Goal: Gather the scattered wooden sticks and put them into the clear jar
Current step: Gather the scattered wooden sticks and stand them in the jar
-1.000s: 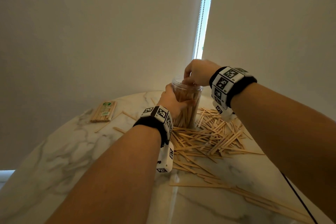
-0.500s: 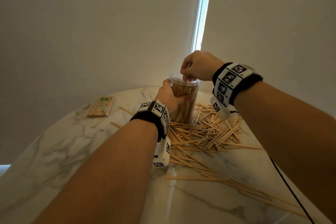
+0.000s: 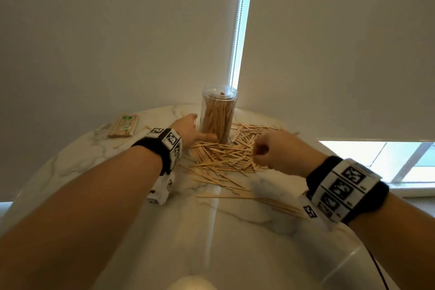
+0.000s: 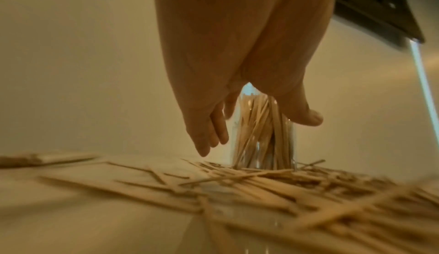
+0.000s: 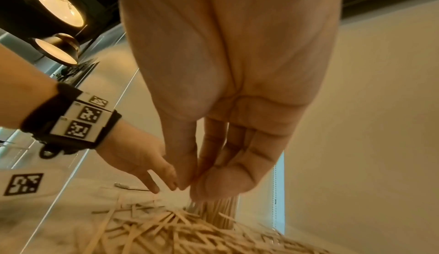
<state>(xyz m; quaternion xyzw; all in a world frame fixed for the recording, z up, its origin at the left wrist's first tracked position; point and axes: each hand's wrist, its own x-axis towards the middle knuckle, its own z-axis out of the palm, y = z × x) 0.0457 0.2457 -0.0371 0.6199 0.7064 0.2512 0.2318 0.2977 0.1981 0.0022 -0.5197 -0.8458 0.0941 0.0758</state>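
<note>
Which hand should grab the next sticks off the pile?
Right. The right hand hangs just above the loose sticks; the left hand is open beside the jar, better for steadying it.

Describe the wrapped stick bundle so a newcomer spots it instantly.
Start at the round marble table. Far left of the clear jar, apart from the loose stick pile, lies the bundle. Only its sticks are packed together, under green labels.
</note>
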